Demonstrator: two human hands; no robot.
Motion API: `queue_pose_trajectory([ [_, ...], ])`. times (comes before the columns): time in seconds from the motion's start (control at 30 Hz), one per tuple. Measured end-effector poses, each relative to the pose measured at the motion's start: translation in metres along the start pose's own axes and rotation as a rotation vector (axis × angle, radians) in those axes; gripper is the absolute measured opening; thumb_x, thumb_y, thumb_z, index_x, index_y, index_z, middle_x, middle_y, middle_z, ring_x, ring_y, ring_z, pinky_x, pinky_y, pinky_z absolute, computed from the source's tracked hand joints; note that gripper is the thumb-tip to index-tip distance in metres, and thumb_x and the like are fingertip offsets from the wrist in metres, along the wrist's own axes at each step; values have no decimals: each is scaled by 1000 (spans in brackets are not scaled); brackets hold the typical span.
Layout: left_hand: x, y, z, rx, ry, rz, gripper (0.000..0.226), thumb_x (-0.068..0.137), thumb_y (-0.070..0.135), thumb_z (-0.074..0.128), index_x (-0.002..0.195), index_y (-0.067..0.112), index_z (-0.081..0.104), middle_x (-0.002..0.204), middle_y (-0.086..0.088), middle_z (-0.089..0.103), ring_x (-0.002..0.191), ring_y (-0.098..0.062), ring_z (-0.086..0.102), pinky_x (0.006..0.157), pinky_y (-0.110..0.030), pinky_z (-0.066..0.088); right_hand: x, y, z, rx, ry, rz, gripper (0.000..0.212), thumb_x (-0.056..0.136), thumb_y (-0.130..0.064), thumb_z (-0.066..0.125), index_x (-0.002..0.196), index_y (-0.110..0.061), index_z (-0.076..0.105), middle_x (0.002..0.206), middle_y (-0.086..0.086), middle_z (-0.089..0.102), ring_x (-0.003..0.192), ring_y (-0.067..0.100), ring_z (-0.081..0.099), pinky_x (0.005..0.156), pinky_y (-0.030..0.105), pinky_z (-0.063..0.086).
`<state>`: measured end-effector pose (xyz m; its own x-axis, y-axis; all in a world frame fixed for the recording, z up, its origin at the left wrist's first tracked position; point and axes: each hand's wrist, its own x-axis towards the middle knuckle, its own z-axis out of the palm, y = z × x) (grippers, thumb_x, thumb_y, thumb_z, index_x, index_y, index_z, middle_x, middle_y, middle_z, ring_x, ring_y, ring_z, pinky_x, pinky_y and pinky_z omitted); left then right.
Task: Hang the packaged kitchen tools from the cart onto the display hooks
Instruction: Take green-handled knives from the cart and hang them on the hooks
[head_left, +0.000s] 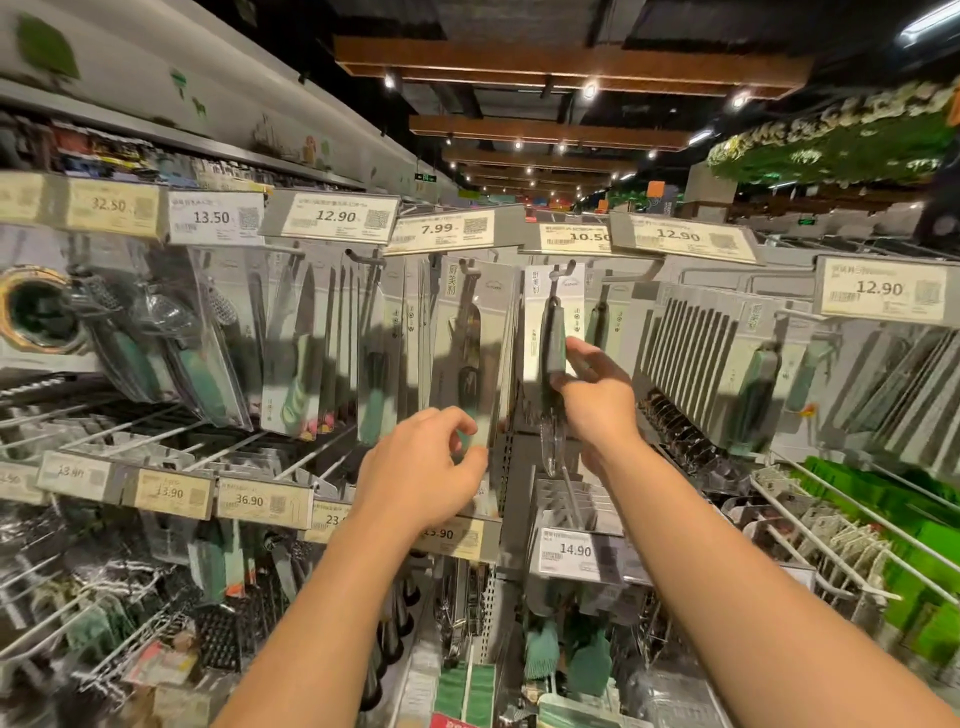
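Both arms reach up to the top row of display hooks. My right hand (592, 395) pinches a packaged tool with a dark handle (551, 338), whose grey card hangs from the hook (563, 271) under the 10.50 price tag. My left hand (426, 462) holds the lower edge of a neighbouring grey package with a dark tool (470, 353), which hangs on the hook (467, 265) under the 7.99 tag. The cart is out of view.
Rows of grey carded knives and tools hang left (296, 353) and right (727, 353) on the same rail. Price tags (332, 215) jut forward above. White wire hooks (810, 525) stick out lower down, with green items (893, 499) at the right.
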<state>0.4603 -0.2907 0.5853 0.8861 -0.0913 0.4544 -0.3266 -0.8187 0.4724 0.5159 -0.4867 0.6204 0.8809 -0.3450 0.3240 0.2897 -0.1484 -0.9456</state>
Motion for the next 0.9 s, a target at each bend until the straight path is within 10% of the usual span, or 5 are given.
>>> queue_pose_trajectory([
  [0.17, 7, 0, 2, 8, 16, 15, 26, 98, 48, 58, 122, 38, 63, 104, 18, 60, 95, -9, 59, 74, -30, 42, 29, 11, 6, -111, -27, 16, 63, 94, 7, 60, 147, -28, 55, 152, -4, 53, 67, 4, 65, 56, 27, 51],
  [0.3, 11, -3, 6, 11, 22, 18, 26, 98, 47, 58, 122, 37, 63, 105, 17, 61, 96, -11, 60, 75, -31, 44, 43, 13, 9, -192, -53, 37, 57, 98, -2, 60, 147, -31, 53, 151, -2, 55, 116, 26, 68, 96, 46, 59],
  [0.63, 8, 4, 15, 68, 27, -21, 30, 98, 48, 57, 124, 34, 65, 107, 15, 62, 100, -15, 60, 80, -34, 49, 3, 10, -7, -160, -25, 46, 23, 95, -6, 63, 114, -19, 67, 101, 1, 71, 71, 10, 62, 59, 17, 50],
  [0.9, -40, 37, -13, 191, 117, -156, 36, 95, 52, 57, 122, 29, 65, 114, 6, 68, 103, -21, 64, 84, -39, 55, -64, -21, -20, -197, -306, -128, 20, 90, -27, 70, 110, -28, 71, 100, -11, 71, 96, 13, 69, 91, 45, 59],
])
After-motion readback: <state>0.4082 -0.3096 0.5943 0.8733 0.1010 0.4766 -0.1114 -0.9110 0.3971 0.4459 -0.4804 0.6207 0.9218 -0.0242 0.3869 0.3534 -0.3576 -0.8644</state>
